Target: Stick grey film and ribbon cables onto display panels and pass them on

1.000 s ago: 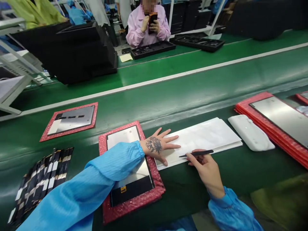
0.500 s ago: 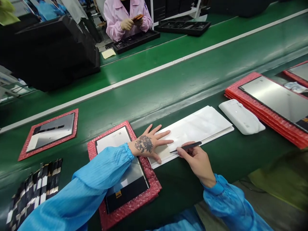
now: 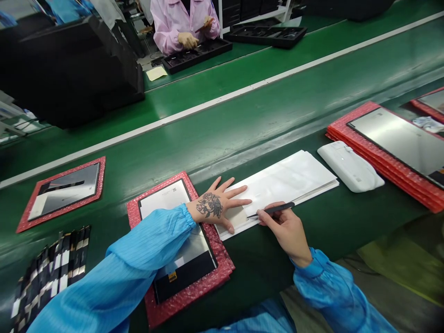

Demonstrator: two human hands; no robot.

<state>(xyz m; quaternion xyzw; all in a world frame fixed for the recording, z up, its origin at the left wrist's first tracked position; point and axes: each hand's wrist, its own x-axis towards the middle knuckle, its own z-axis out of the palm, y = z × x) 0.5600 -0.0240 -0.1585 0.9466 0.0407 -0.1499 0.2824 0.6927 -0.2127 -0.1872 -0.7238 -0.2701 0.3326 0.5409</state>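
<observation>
My left hand (image 3: 220, 204) lies with spread fingers on the left end of a stack of white sheets (image 3: 287, 178). Its wrist passes over a display panel (image 3: 180, 261) that rests on red bubble wrap (image 3: 227, 263). Black tweezers (image 3: 279, 208) are pinched in my right hand (image 3: 286, 231), just right of the left hand. Their thin tip points left, at the near edge of the sheets; whether it grips anything is too small to tell.
A white pouch-like object (image 3: 350, 166) lies right of the sheets, beside stacked red bubble-wrap sleeves (image 3: 381, 155) with a panel on top. Dark strips (image 3: 52, 273) lie at left. Another wrapped panel (image 3: 65, 189) sits on the green belt. Across it, a person in pink (image 3: 187, 23) handles a black tray (image 3: 197, 54).
The wrapped panel at left has shifted further left along the belt. My hands stay nearly in place, the tweezers' tip still at the sheets. The person opposite has lowered one hand to the tray.
</observation>
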